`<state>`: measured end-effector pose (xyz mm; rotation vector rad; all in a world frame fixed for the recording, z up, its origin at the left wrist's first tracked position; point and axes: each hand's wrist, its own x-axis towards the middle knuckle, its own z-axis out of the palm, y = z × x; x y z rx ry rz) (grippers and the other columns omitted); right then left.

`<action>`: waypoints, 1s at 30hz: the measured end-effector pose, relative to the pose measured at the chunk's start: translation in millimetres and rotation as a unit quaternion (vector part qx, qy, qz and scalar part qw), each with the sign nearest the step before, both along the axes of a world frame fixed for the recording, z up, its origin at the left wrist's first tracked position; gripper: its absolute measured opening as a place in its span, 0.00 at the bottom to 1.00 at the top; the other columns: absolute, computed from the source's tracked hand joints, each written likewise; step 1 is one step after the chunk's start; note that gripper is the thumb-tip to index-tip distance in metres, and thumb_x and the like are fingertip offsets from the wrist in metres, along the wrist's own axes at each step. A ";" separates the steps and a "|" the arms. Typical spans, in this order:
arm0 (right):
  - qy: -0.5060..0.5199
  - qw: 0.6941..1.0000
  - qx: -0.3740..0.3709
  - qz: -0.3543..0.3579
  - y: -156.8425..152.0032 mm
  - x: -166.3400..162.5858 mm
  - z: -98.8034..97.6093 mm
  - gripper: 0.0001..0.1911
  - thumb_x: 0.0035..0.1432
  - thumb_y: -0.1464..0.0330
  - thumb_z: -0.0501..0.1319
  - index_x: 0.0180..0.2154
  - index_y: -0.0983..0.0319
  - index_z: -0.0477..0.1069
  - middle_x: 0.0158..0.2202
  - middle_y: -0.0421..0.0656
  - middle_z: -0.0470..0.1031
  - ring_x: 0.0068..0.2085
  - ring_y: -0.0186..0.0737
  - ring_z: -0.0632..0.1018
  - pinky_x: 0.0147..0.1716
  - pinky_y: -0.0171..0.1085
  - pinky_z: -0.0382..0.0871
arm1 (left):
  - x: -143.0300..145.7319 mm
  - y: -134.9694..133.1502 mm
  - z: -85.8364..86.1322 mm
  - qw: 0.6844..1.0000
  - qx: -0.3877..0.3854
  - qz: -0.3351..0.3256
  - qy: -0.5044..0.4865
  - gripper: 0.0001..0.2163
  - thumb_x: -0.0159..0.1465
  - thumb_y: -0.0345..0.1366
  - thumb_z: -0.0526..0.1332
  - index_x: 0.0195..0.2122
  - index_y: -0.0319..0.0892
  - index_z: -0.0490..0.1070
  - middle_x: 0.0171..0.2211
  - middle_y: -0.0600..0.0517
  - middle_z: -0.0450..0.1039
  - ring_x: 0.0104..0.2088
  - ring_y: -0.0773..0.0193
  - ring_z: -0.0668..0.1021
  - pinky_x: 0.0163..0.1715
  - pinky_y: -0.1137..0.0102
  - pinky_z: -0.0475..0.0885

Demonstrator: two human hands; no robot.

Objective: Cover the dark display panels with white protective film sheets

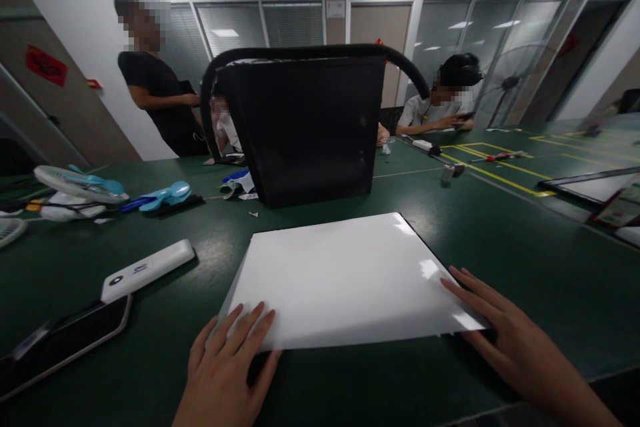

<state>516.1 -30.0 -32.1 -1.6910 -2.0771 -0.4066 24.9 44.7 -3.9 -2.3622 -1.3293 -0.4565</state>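
A flat white sheet with a glossy surface lies on the green table in front of me. Light reflects off its right side, and a see-through strip shows along its left edge. My left hand rests on the near left corner, fingers spread on top and thumb by the front edge. At the near right corner, my right hand has its fingers stretched along the side, the index fingertip over the sheet. Its thumb is partly hidden beneath the corner. Beyond the sheet stands a large black bin-like object with a curved black tube over its top.
To the left lie a white power bank, a phone, light-blue plastic items and a white handheld fan. A framed panel is at the right. Several people are around the far side of the table.
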 end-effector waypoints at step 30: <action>0.110 0.992 -0.049 -0.033 1.3 2.4 -8.9 0.26 0.72 0.46 0.56 0.63 0.48 0.74 0.68 0.44 0.70 0.62 0.55 0.77 0.60 0.63 0.76 | 6.8 -2.6 4.8 0.989 -0.134 0.054 -0.035 0.23 0.73 0.49 0.53 0.67 0.59 0.72 0.71 0.51 0.66 0.70 0.42 0.70 0.63 0.38 0.71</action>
